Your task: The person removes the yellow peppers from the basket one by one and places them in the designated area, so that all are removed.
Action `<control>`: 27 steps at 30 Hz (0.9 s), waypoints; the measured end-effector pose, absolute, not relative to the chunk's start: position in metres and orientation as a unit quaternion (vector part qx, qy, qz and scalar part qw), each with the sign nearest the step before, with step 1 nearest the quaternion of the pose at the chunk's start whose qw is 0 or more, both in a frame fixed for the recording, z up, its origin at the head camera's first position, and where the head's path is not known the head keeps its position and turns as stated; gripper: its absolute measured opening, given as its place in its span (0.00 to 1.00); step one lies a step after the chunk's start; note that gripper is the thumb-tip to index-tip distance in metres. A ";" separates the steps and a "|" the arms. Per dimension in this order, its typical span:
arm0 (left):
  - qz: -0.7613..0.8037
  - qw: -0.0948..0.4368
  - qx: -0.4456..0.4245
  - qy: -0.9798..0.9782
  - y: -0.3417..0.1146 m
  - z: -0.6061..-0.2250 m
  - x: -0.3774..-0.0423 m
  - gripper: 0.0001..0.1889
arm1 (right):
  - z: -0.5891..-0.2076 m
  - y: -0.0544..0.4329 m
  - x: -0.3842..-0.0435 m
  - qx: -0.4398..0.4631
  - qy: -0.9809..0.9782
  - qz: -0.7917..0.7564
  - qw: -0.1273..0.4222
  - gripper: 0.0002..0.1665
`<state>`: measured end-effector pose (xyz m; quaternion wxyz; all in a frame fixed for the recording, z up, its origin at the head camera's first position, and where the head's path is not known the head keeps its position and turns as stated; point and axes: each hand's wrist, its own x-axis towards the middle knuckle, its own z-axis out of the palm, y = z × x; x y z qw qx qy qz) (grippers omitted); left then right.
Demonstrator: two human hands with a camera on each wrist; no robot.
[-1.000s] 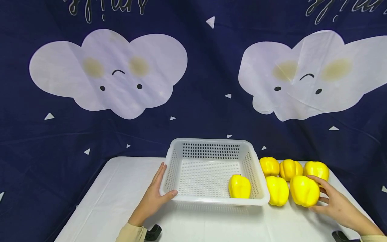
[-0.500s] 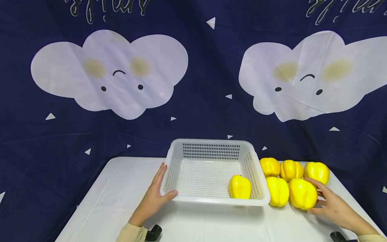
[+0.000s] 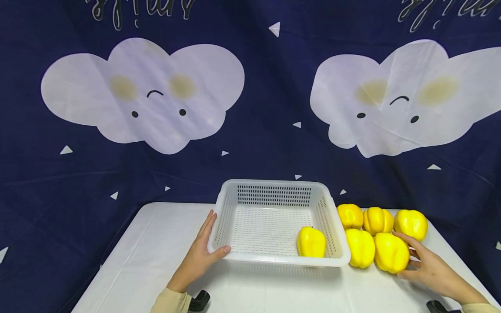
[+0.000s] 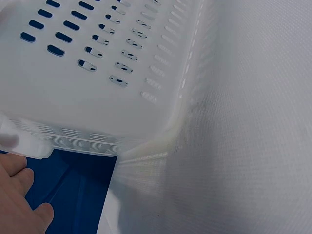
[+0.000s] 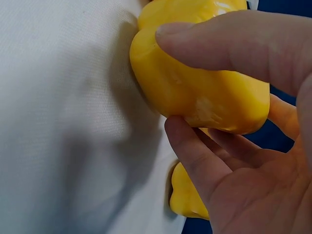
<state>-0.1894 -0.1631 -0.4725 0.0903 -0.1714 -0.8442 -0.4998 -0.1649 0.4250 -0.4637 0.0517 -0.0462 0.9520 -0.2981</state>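
Observation:
At the right of the table, my right hand [image 3: 428, 271] grips a yellow bell pepper [image 3: 391, 253], its thumb on one side and fingers on the other. The right wrist view shows the thumb lying across this glossy pepper [image 5: 204, 92], with fingertips at its lower end. My left hand [image 3: 197, 256] rests at the near left corner of a white perforated plastic basket [image 3: 274, 260]; its thumb touches the rim and its straight fingers lie along the outer side. In the left wrist view, the fingers [image 4: 19, 180] show below the basket rim. Another yellow pepper [image 3: 311, 242] lies inside the basket, near its right wall.
Several more yellow peppers stand right of the basket: one [image 3: 360, 248] beside the held pepper, and a back row including a pepper [image 3: 411, 224] at the table's right edge. A dark blue cloth [image 3: 274, 130] with clouds hangs behind the white table [image 3: 274, 291].
My right hand and the pepper it holds have moved slightly left and toward me, close against the neighbouring pepper. The left hand and basket stay in place.

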 end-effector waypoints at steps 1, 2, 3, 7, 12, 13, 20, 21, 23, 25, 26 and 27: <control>-0.500 0.090 -0.172 -0.844 -0.163 -0.472 -0.189 0.53 | -0.464 0.425 -0.165 -0.048 0.952 -0.299 0.051 0.68; -0.500 0.090 -0.172 -0.844 -0.163 -0.472 -0.189 0.53 | -0.464 0.425 -0.165 -0.050 0.951 -0.300 0.051 0.68; -0.500 0.089 -0.171 -0.844 -0.163 -0.472 -0.189 0.53 | -0.464 0.425 -0.165 -0.049 0.951 -0.302 0.054 0.68; -0.499 0.090 -0.172 -0.845 -0.163 -0.472 -0.189 0.53 | -0.465 0.425 -0.167 -0.050 0.947 -0.310 0.062 0.69; -0.498 0.092 -0.173 -0.845 -0.163 -0.473 -0.189 0.53 | -0.465 0.425 -0.169 -0.039 0.947 -0.310 0.077 0.70; -0.498 0.092 -0.173 -0.845 -0.163 -0.473 -0.189 0.53 | -0.465 0.425 -0.169 -0.038 0.947 -0.310 0.078 0.70; -0.500 0.093 -0.174 -0.843 -0.163 -0.472 -0.189 0.53 | -0.465 0.426 -0.170 -0.041 0.947 -0.309 0.082 0.71; -0.499 0.093 -0.175 -0.843 -0.163 -0.472 -0.189 0.52 | -0.465 0.426 -0.170 -0.041 0.946 -0.310 0.083 0.71; -0.499 0.094 -0.175 -0.844 -0.163 -0.472 -0.189 0.52 | -0.465 0.427 -0.170 -0.042 0.946 -0.310 0.084 0.72; -0.499 0.094 -0.175 -0.844 -0.163 -0.472 -0.189 0.52 | -0.465 0.427 -0.169 -0.044 0.946 -0.310 0.082 0.72; -0.499 0.094 -0.175 -0.844 -0.163 -0.473 -0.189 0.52 | -0.465 0.427 -0.169 -0.044 0.946 -0.310 0.080 0.72; -0.499 0.094 -0.174 -0.844 -0.163 -0.473 -0.189 0.52 | -0.466 0.427 -0.169 -0.046 0.947 -0.310 0.075 0.72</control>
